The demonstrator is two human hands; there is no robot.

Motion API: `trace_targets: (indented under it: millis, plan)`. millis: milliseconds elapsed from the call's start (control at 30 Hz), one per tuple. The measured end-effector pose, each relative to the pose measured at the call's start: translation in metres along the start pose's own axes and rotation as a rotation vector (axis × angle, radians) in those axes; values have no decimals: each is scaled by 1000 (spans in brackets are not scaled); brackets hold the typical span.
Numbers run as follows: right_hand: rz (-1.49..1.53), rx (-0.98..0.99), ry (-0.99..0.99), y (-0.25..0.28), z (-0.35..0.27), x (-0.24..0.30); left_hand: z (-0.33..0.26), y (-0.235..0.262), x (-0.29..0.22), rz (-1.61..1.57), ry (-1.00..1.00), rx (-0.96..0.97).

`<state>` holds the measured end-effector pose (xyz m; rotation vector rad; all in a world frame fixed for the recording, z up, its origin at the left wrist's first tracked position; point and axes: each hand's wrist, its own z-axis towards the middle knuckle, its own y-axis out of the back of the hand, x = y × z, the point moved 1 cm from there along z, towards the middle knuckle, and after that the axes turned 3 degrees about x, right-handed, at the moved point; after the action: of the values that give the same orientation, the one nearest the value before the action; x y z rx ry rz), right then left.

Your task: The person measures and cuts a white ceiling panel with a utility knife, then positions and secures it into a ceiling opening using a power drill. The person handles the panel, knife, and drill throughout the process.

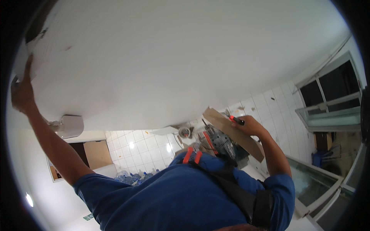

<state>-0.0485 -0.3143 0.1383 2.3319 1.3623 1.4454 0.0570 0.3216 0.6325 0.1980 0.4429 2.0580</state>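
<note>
High at the far left, my left hand [24, 96] reaches up to a broad white surface [181, 65]. Its thumb points upward and its other fingers curl around a pale and grey thing too small and dim to name. Beside it the surface has a dark, ragged gap [36, 25]. On the right, my right hand [248, 126] is closed around a putty knife [236, 119] with a black and orange handle. A long brown board [231, 133], like cardboard, lies against that hand; whether the fingers also grip it is hidden.
Red-handled pliers [192, 155] stick out at my front. Beyond them are a grey power tool [223, 143] and a bucket [185, 133]. Blue water bottles [133, 177] stand on the tiled floor [135, 148]. A white box fixture [73, 126] hangs left; an opened window [327, 96] is right.
</note>
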Motion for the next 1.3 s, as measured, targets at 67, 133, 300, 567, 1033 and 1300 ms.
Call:
trace_targets:
  millis: [67,133,300,567,1033,1300]
  plan:
    - [-159,-32,49,1,22,-13,2,-1,8,57,-1,59]
    - [-248,-141,122,16,36,-4,-10,12,-10,-33,22,-15]
    - [-43,-418,265,75,14,106,-30,32,-60,-394,135,92]
    - [23,-710,808,203,-19,325,-36,35,-46,-415,93,75]
    - [829,-286,1392,230,-2,524,-36,40,-40,-268,-165,-141]
    - [769,-277,1347,235,-3,525,-75,33,-22,-207,-125,-53]
